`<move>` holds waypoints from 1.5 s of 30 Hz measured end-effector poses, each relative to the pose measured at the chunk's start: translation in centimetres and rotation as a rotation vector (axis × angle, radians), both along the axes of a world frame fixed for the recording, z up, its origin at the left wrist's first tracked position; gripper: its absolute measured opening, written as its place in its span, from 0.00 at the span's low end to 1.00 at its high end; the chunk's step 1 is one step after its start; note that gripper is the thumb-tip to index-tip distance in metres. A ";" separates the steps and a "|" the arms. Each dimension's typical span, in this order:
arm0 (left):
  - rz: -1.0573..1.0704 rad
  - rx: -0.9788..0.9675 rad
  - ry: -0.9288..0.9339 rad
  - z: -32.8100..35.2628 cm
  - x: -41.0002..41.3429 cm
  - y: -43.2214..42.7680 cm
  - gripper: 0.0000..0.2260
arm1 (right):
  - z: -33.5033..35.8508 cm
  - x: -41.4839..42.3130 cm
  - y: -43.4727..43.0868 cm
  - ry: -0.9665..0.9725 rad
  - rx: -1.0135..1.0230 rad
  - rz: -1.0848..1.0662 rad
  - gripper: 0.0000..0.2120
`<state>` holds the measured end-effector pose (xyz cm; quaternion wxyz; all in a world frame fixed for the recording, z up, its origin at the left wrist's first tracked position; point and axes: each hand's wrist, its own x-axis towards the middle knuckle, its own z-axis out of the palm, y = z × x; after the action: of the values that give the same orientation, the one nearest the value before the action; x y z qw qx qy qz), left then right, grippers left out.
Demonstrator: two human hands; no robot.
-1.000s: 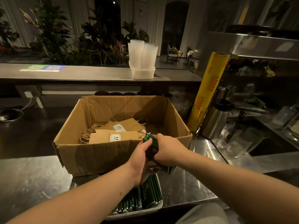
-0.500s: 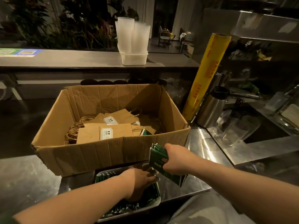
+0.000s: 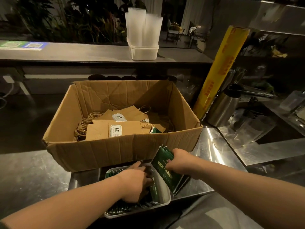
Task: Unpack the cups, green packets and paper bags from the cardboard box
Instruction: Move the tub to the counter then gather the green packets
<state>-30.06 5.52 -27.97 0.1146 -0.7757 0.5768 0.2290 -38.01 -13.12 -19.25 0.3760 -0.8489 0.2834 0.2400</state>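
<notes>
Along the top of the frame, room: dark, with leafy plants [image 3: 66, 19] at upper left and chairs [image 3: 173, 32] faint at upper centre
Steel counter [image 3: 33, 176]: scratched, shiny metal filling the lower frame; it bears the box and the tray
Back ledge [image 3: 82, 53]: grey shelf running across the upper frame, green and blue stickers [image 3: 23, 45] at its left end
Cardboard box [image 3: 115, 151]: open at centre frame, its near wall right behind the tray
Yellow roll [image 3: 219, 71]: leans at the box's right, beside a steel jug [image 3: 222, 108]
Cups [image 3: 143, 28]: tall frosted stacks standing in a white tub [image 3: 144, 52] on the ledge, upper centre, out of the box
Paper bags [image 3: 125, 128]: brown, with handles and white labels, lying flat on the box floor; one loose packet [image 3: 155, 129] at their right
Tray [image 3: 165, 192]: white, bottom centre, at the counter's near edge
Green packets [image 3: 125, 207]: packed on edge in the tray, partly hidden under the left hand
Held bundle [image 3: 162, 166]: green, tilted, above the tray's right end
Right hand [image 3: 179, 161]: fingers curled round the bundle's right side
Left hand [image 3: 135, 182]: palm down in the tray, thumb stretched towards the box, fingers sunk among the packets; whether they grip any cannot be told
</notes>
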 end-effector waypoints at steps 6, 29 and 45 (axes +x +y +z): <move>-0.010 -0.106 0.043 -0.2 -0.1 0.4 0.22 | -2.1 -0.9 1.6 0.078 0.116 -0.169 0.10; 0.048 -0.238 0.040 0.2 1.0 1.8 0.18 | -7.3 0.7 4.8 -0.050 -0.377 0.162 0.40; 0.160 -0.255 0.003 -0.4 1.1 -1.9 0.19 | -5.2 1.5 1.7 0.193 -0.414 0.511 0.07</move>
<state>-28.96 3.65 -28.33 -0.0043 -0.8270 0.5379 0.1633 -36.53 -11.43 -24.48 0.0948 -0.9241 0.1385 0.3432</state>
